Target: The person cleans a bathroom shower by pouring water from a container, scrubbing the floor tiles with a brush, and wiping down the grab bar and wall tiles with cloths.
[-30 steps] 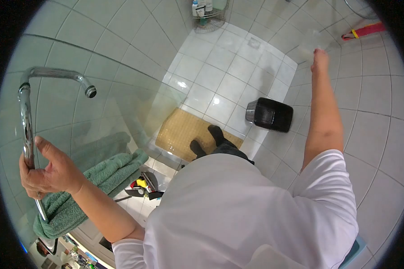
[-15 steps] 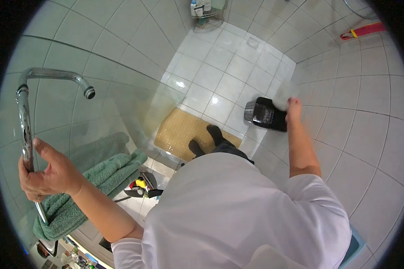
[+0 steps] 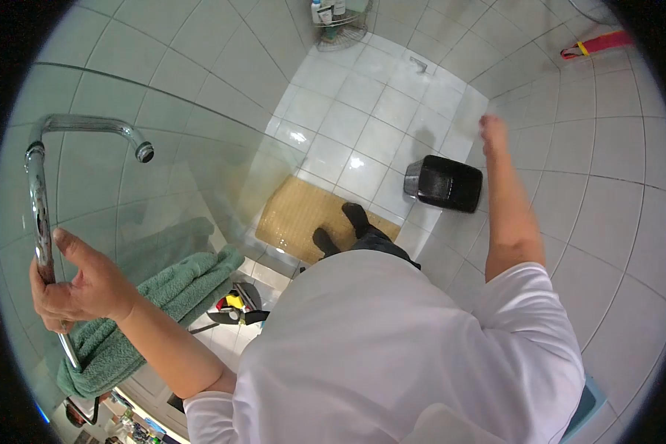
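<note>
My left hand [image 3: 81,285] is wrapped round a chrome bar [image 3: 41,214] fixed at the glass panel, its thumb pointing up along the bar. A green towel [image 3: 152,314] hangs right beside that hand. My right hand [image 3: 493,135] is held out near the right wall, fingers partly apart and slightly blurred, with nothing visible in it. Below it, apart from the hand, a black bin [image 3: 451,183] stands on the white tiled floor [image 3: 348,122]. A small grey shape [image 3: 419,64] shows at the far floor edge; its kind is unclear.
My feet [image 3: 355,218] are on a wet beige mat [image 3: 285,214]. A glass panel [image 3: 200,163] rises on the left. A wire corner shelf [image 3: 340,22] with bottles stands at the back. A red strap [image 3: 603,44] hangs on the right wall. A tool container [image 3: 237,303] sits near the towel.
My right hand has moved up and away from the bin. The blurred whitish thing beside it is gone from there. A grey shape now shows by the far floor edge. My left hand stays put.
</note>
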{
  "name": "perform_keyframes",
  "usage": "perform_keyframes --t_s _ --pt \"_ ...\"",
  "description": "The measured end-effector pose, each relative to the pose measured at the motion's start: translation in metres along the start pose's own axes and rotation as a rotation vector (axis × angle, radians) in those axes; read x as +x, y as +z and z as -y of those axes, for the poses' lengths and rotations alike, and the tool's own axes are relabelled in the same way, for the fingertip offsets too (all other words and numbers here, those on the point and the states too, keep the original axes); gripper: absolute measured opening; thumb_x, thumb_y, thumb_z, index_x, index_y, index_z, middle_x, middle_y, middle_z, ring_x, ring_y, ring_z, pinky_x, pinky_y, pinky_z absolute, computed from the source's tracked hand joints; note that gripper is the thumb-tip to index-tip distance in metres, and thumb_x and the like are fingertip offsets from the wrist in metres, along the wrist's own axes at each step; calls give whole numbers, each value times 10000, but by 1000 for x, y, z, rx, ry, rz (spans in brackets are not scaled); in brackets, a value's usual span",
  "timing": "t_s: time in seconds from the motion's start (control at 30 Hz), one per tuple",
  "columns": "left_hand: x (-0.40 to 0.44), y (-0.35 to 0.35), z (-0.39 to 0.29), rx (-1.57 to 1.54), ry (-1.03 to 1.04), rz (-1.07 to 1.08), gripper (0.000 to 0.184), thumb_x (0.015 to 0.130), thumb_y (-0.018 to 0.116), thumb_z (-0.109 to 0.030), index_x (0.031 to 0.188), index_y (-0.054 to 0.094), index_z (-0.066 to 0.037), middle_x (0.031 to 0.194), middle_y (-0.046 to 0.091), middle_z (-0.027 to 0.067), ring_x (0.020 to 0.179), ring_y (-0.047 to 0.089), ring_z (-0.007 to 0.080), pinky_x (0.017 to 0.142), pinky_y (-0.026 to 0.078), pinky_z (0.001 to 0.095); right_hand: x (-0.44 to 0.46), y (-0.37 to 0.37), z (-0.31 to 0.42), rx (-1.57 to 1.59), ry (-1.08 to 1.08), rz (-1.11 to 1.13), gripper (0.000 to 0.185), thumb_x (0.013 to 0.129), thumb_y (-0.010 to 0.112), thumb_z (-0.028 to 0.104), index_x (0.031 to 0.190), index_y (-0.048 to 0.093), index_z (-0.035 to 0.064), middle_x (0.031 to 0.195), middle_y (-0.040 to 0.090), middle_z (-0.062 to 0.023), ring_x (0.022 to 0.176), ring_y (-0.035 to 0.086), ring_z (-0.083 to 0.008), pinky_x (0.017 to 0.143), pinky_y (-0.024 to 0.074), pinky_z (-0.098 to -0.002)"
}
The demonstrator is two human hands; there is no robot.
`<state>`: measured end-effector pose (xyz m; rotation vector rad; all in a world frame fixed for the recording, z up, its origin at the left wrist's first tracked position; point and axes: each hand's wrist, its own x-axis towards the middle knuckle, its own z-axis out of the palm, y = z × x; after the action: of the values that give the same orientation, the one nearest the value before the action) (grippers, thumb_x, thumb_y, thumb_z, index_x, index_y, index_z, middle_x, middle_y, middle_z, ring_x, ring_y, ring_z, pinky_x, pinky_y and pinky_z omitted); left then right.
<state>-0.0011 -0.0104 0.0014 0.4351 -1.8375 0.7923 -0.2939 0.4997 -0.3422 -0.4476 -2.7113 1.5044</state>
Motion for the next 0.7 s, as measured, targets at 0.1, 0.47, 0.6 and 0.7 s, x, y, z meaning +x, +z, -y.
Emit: perform_keyframes --t_s 0.1,0.47,0.6,0.7 --pt "0 -1 -2 -85 -20 16 354 686 672 -227 881 467 -15 830 417 39 703 484 124 617 424 214 28 -6 61 307 5 -192 146 747 511 153 830 484 36 763 505 -33 687 469 -157 620 395 -303" --pt "-2 6 5 -114 -4 -26 364 685 670 -259 879 469 -24 843 428 42 715 497 129 598 433 216 -29 -8 62 731 -64 -311 234 794 495 199 950 442 33 903 512 -55 836 455 -134 702 364 -303" --pt "-2 6 7 -81 26 -39 365 684 668 -271 868 471 -24 831 427 39 701 491 128 595 429 215 -85 3 -5 464 196 -235 194 786 479 187 869 519 16 767 522 -54 694 470 -143 627 392 -276" --pt "-2 6 7 -94 28 -43 367 682 671 -270 865 474 -22 825 423 38 699 489 125 605 422 212 -120 13 -81 295 387 -146 232 760 498 195 866 507 -11 785 533 -87 705 477 -172 655 391 -288"
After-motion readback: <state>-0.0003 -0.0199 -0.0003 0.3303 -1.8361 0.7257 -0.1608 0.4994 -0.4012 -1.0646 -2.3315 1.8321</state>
